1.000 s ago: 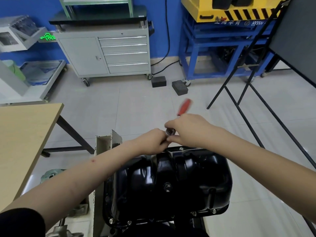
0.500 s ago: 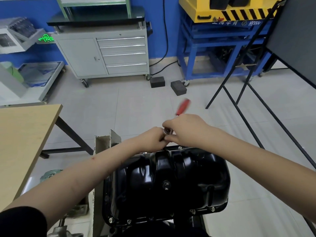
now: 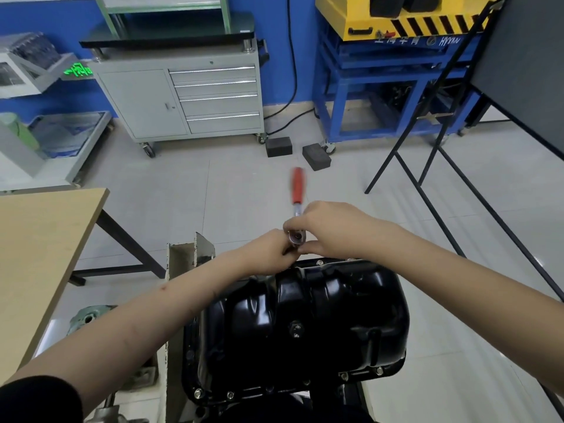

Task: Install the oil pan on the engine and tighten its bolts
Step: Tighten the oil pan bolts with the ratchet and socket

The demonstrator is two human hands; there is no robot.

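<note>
A glossy black oil pan (image 3: 305, 325) sits on the engine below me, with bolts (image 3: 344, 376) along its near flange. A ratchet wrench with a red handle (image 3: 297, 186) stands at the pan's far edge, its handle pointing away from me and blurred. My right hand (image 3: 332, 230) curls around the ratchet's silver head (image 3: 296, 237). My left hand (image 3: 268, 250) pinches the part just under the head, on the left side. The bolt under the tool is hidden by my fingers.
A wooden table (image 3: 36, 257) stands at the left. A white metal bracket (image 3: 183, 257) rises beside the pan. On the floor ahead lie two dark blocks (image 3: 316, 156), with a grey drawer cabinet (image 3: 189, 99), a blue frame (image 3: 381, 87) and black stand legs (image 3: 442, 190) at the right.
The red handle has swung from leaning to the right to pointing nearly straight away from me. Both hands have stayed at the ratchet head.
</note>
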